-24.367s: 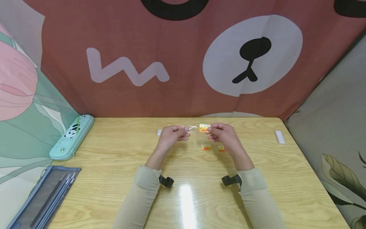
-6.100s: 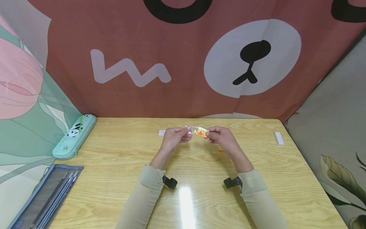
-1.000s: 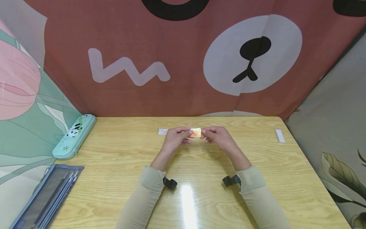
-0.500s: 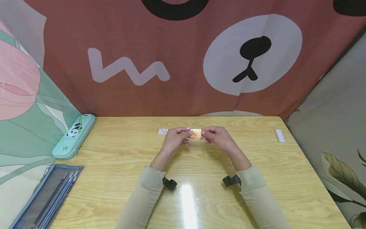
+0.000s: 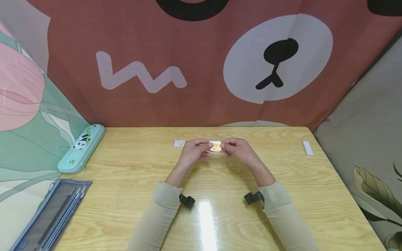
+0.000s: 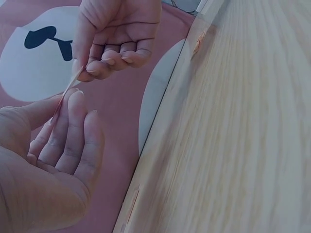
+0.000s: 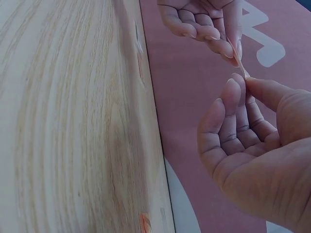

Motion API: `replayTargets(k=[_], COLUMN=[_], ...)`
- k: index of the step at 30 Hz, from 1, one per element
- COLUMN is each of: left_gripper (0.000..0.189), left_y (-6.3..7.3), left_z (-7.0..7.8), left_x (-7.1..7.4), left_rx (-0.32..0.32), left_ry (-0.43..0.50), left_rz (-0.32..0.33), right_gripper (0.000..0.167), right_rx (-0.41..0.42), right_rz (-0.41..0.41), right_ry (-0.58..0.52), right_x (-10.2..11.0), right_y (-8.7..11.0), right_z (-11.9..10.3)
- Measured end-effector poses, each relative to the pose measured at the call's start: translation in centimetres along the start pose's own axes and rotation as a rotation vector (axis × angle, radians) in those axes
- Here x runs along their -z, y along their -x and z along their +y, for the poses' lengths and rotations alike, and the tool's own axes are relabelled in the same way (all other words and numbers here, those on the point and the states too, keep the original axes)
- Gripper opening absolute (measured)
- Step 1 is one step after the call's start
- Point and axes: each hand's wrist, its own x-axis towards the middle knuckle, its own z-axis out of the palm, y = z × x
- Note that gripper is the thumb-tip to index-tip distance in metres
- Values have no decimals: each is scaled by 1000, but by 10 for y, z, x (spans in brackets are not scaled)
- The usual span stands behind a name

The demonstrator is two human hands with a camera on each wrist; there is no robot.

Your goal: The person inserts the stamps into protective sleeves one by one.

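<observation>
A small yellow-orange card (image 5: 215, 146) with a bright glossy, clear-looking surface is held up between both hands above the far part of the table. My left hand (image 5: 193, 150) pinches its left end between thumb and fingers. At the other end, my right hand (image 5: 237, 150) pinches with thumb and index finger, its other fingers loosely bent. Seen edge-on, the card (image 6: 65, 92) looks thin and slightly tilted in the left wrist view. Left of the left hand lies a small whitish printed card (image 5: 179, 143). Another orange card (image 7: 145, 222) lies on the table near the right hand, nearly hidden in the head view.
A mint panda pencil case (image 5: 82, 148) stands at the table's left edge. In front of it lies a dark mesh pouch (image 5: 62, 212) with several pencils. A white block (image 5: 307, 148) is at the right. The patterned curtain (image 5: 141, 108) rises behind the wooden table (image 5: 125, 167).
Six seconds ago a clear sleeve and the card were in separate hands; now both hands grip the card together. An orange card seen on the table earlier is gone. Lately only the glare shifts.
</observation>
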Motion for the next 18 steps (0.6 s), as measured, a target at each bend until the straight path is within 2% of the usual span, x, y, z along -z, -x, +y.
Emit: replayTargets(k=[12, 18], left_gripper=[28, 28], left_y=[1, 4], left_z=[1, 1], left_x=[-5, -5], left_rx=[4, 1], left_ry=[19, -13], left_rz=[-2, -7], right_gripper=[31, 31], right_rx=[-7, -18], right_rz=[12, 28], right_ry=[-18, -14], right_x=[-2, -3], right_y=[0, 0], right_z=[1, 1])
